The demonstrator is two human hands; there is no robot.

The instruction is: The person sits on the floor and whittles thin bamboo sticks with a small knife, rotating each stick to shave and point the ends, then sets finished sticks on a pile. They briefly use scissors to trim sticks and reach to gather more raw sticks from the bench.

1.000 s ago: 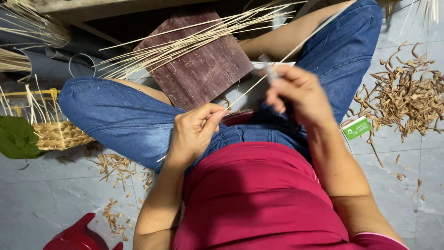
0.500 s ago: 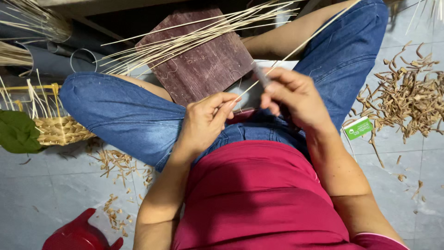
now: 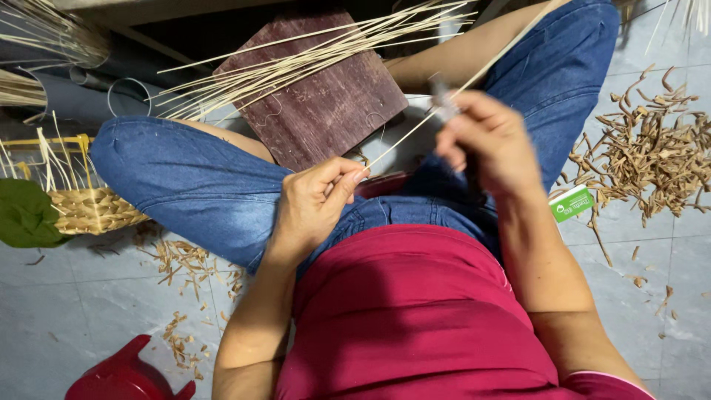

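Observation:
I sit cross-legged in blue jeans and a red shirt. My left hand pinches the near end of a long thin pale strip that runs up and to the right across my lap. My right hand is closed around a small blade or knife pressed against that strip; it is blurred. A bundle of similar thin strips lies across a dark red-brown board in front of my knees.
A heap of brown shavings covers the tiled floor at right, beside a small green and white packet. A partly woven basket and a green leaf sit at left. Grey pipes hold strips. A red plastic object is at bottom left.
My right hand has slid up and to the right along the strip with the blade. My left hand has shifted slightly right and keeps its pinch on the strip's end.

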